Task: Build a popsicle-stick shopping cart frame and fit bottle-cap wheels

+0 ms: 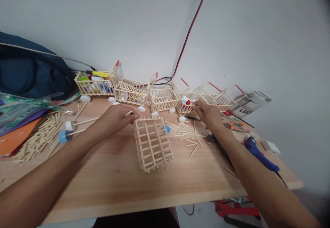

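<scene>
My left hand is closed around a few short wooden sticks, just beyond the far left corner of a stick lattice basket. That basket lies on the tabletop with its grid side up. A blue bottle cap shows at its right side. My right hand reaches to a small stick cart that holds red, white and blue pieces. Its fingers are bent together at the cart's right end, and whatever is between the fingertips is hidden.
Several stick carts with white cap wheels line the wall. Cut sticks lie scattered right of the basket, with a larger stick pile at left. A blue glue gun and orange-handled pliers rest at right. The wooden table ends in front.
</scene>
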The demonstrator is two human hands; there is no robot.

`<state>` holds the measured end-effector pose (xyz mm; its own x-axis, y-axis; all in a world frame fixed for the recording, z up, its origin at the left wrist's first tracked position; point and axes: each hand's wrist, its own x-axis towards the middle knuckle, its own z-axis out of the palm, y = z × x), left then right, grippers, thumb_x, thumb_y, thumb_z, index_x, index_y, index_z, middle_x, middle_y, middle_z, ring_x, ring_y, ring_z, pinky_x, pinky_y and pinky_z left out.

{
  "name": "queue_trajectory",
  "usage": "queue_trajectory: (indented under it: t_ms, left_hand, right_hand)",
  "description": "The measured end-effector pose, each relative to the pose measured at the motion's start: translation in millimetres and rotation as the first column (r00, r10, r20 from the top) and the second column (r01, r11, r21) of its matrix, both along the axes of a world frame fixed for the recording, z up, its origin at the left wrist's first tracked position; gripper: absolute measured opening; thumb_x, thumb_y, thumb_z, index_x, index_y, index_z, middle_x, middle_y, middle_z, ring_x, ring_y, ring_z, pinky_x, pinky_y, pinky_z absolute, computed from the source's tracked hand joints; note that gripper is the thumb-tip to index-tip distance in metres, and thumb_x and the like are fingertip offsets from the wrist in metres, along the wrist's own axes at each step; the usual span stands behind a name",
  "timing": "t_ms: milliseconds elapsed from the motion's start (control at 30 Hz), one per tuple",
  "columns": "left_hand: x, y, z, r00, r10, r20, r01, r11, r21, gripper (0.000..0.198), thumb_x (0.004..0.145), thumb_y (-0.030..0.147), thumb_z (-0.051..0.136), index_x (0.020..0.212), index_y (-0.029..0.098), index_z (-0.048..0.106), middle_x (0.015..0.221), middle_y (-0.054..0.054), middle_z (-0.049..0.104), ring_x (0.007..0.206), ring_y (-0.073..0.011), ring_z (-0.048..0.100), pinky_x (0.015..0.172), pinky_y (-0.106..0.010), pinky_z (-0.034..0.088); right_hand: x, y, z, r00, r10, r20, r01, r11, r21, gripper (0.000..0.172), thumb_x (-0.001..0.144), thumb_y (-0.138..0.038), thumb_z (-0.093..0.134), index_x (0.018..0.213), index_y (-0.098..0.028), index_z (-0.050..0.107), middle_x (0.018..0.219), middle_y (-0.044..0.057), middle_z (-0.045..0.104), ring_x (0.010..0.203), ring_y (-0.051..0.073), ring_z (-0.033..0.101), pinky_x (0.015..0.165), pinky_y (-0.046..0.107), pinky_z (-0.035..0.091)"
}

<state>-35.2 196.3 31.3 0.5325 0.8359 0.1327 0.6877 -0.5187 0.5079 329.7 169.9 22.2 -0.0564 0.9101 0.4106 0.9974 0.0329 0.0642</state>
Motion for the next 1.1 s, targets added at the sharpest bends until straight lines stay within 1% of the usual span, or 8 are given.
queue_trajectory:
  t_ms: [233,400,567,667,767,867,933,1100]
  left_hand:
    - [0,-1,3.1,0.998,0.046,-0.051,-0.047,0.999,-0.024,0.037,0.084,0.042,0.045,0.077,0.019,0.073,0.078,-0.003,0.074,0.074,-0.0173,0.065,0.069,-0.024,0.041]
    - [1,-4,6.1,1.0,0.025,-0.007,-0.026,0.999,-0.035,0.034,0.084,0.039,0.046,0.081,0.021,0.073,0.087,-0.001,0.075,0.081,-0.0174,0.066,0.072,-0.024,0.041]
    - [2,-6,9.6,0.999,0.011,0.039,-0.009,0.998,-0.055,0.034,0.083,0.041,0.046,0.081,0.021,0.073,0.084,0.0,0.075,0.081,-0.017,0.066,0.073,-0.023,0.041]
    - [0,-6,11.2,0.998,0.014,0.054,-0.011,0.998,-0.059,0.035,0.083,0.043,0.046,0.078,0.02,0.072,0.079,0.0,0.073,0.077,-0.0163,0.065,0.072,-0.023,0.041]
    - [-3,-6,12.6,0.997,-0.019,0.072,0.022,0.998,-0.051,0.037,0.083,0.044,0.045,0.067,0.019,0.067,0.077,0.001,0.072,0.074,-0.0151,0.064,0.071,-0.023,0.04]
    - [-5,-7,13.9,0.995,-0.085,0.06,0.088,0.994,-0.066,0.041,0.085,0.046,0.043,0.062,0.019,0.064,0.072,0.001,0.069,0.068,-0.0137,0.061,0.069,-0.022,0.04]
    - [-6,-7,14.5,0.991,-0.122,0.054,0.127,0.986,-0.109,0.043,0.086,0.047,0.043,0.062,0.018,0.066,0.065,0.001,0.066,0.061,-0.0123,0.057,0.065,-0.021,0.039]
    - [-9,-7,15.7,0.989,-0.137,0.049,0.144,0.96,-0.239,0.055,0.089,0.054,0.037,0.066,0.017,0.071,0.055,0.001,0.058,0.051,-0.0104,0.047,0.056,-0.021,0.036]
  right_hand:
    - [-4,12,-3.4,0.992,-0.117,0.038,0.117,0.993,0.003,0.038,0.095,-0.046,0.038,0.106,-0.023,0.066,0.077,0.01,0.072,0.066,0.026,0.063,0.053,0.028,0.024]
    - [0,14,-4.4,0.998,-0.064,0.018,0.063,0.998,0.014,0.04,0.094,-0.049,0.039,0.107,-0.023,0.066,0.073,0.009,0.071,0.064,0.025,0.062,0.055,0.028,0.027]
    - [-7,-3,16.2,0.984,-0.061,-0.165,0.065,0.998,0.017,0.047,0.092,-0.056,0.038,0.115,-0.022,0.061,0.063,0.004,0.064,0.06,0.023,0.06,0.055,0.028,0.032]
    - [-15,-25,28.1,0.949,-0.026,-0.314,0.056,0.995,0.088,0.045,0.096,-0.049,0.027,0.096,-0.022,0.062,0.066,0.005,0.061,0.063,0.022,0.058,0.058,0.03,0.037]
    - [-28,-50,21.5,0.88,0.031,-0.474,-0.044,0.999,-0.017,0.036,0.094,-0.046,0.032,0.082,-0.025,0.059,0.068,0.003,0.059,0.066,0.022,0.057,0.063,0.032,0.042]
    - [-48,-71,-0.5,0.732,0.067,-0.678,-0.242,0.956,-0.167,0.027,0.088,-0.046,0.048,0.074,-0.024,0.056,0.074,0.002,0.064,0.071,0.021,0.06,0.067,0.033,0.046]
    - [-63,-83,-14.0,0.623,0.047,-0.781,-0.353,0.908,-0.227,0.027,0.087,-0.048,0.05,0.077,-0.024,0.058,0.08,0.002,0.067,0.076,0.022,0.063,0.071,0.034,0.048]
    - [-98,-102,-22.4,0.494,0.009,-0.869,-0.452,0.857,-0.248,0.027,0.089,-0.048,0.051,0.096,-0.028,0.067,0.103,0.002,0.072,0.098,0.025,0.064,0.089,0.04,0.047]
